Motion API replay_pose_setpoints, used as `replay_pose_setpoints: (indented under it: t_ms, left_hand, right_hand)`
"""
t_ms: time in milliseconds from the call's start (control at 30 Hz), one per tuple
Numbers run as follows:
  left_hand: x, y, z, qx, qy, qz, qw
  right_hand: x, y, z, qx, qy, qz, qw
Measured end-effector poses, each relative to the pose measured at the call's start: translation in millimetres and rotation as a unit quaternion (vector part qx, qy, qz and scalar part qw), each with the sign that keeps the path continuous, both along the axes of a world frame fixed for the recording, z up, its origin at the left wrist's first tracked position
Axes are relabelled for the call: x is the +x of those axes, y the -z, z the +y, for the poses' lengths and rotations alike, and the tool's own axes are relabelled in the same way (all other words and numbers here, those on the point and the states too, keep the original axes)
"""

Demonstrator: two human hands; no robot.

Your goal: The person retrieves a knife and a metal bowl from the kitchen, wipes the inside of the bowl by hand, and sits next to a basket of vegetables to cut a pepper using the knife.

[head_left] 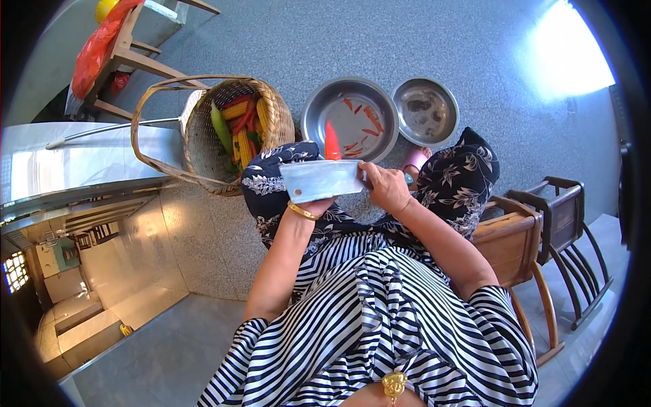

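Observation:
A broad-bladed cleaver (323, 180) lies level above my lap, its handle gripped in my right hand (388, 187). Behind the blade, my left hand (316, 206) is mostly hidden, with a gold bangle at the wrist. A red chili pepper (331, 142) sticks out past the far edge of the blade over a steel basin (314, 102). It appears to be held by my left hand, though those fingers are covered. Cut red pepper pieces (371, 119) lie in the basin.
A wicker basket (278, 115) at the left holds corn (242, 146), red peppers and a green pepper (220, 123). A smaller metal bowl (447, 112) stands right of the basin. Wooden chairs (508, 237) are at the right, and a wooden stool (125, 51) is at the upper left.

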State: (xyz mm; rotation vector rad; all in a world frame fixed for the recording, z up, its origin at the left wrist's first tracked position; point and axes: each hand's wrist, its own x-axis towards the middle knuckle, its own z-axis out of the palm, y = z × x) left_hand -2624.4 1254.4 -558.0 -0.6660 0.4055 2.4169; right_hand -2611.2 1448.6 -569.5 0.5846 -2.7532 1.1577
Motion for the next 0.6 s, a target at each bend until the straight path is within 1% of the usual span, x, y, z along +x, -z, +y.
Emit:
replay_pose_setpoints:
  t_ms: [33,67,133,167,200,267,300,333,400,433,500,533,600]
  left_hand:
    - [-0.5,-13.6,4.6,-0.044,0.010,0.029,0.999]
    - [-2.8,-11.9,-1.2,-0.127,0.033,-0.065,0.989]
    - [-3.6,-7.6,-8.8,-0.089,0.077,-0.006,0.993]
    - [-3.0,-6.9,-9.0,-0.103,0.070,-0.022,0.992]
    - [-2.1,-6.1,-7.9,-0.104,0.070,-0.023,0.992]
    - [-1.5,-5.0,-2.6,-0.152,0.047,-0.033,0.987]
    - [-4.5,-4.6,2.7,-0.168,0.040,-0.020,0.985]
    - [-3.1,3.4,4.3,-0.191,0.048,0.030,0.980]
    - [-1.9,42.0,-15.8,-0.168,0.097,0.129,0.972]
    - [-0.5,41.1,-12.8,-0.169,0.098,0.128,0.972]
    - [3.8,40.0,-5.1,-0.149,-0.009,0.128,0.980]
    - [4.3,39.9,-4.9,-0.150,-0.007,0.128,0.980]
    - [4.9,39.7,-4.6,-0.145,0.000,0.165,0.976]
  right_hand:
    - [-0.9,4.4,3.4,0.001,0.004,-0.032,0.999]
    - [-1.9,7.7,8.5,0.000,0.004,-0.033,0.999]
    - [-4.7,14.7,21.3,0.064,0.053,-0.081,0.993]
    - [-6.2,18.6,24.2,0.067,0.060,-0.039,0.995]
    - [-4.6,21.7,25.3,0.066,0.059,-0.039,0.995]
    - [-2.2,1.6,22.3,0.052,0.013,-0.082,0.995]
    - [0.4,-4.6,16.5,0.027,0.013,-0.054,0.998]
    - [2.6,-0.4,11.4,0.022,0.008,-0.054,0.998]
    - [3.2,-9.6,3.3,0.006,-0.010,-0.032,0.999]
    - [3.0,-13.4,0.4,0.005,-0.009,-0.032,0.999]
    - [3.9,-18.2,-4.2,-0.004,-0.019,-0.015,1.000]
    - [3.9,-17.7,-5.5,-0.005,-0.018,-0.015,1.000]
    - [3.2,-16.1,-6.9,-0.021,-0.021,0.000,1.000]
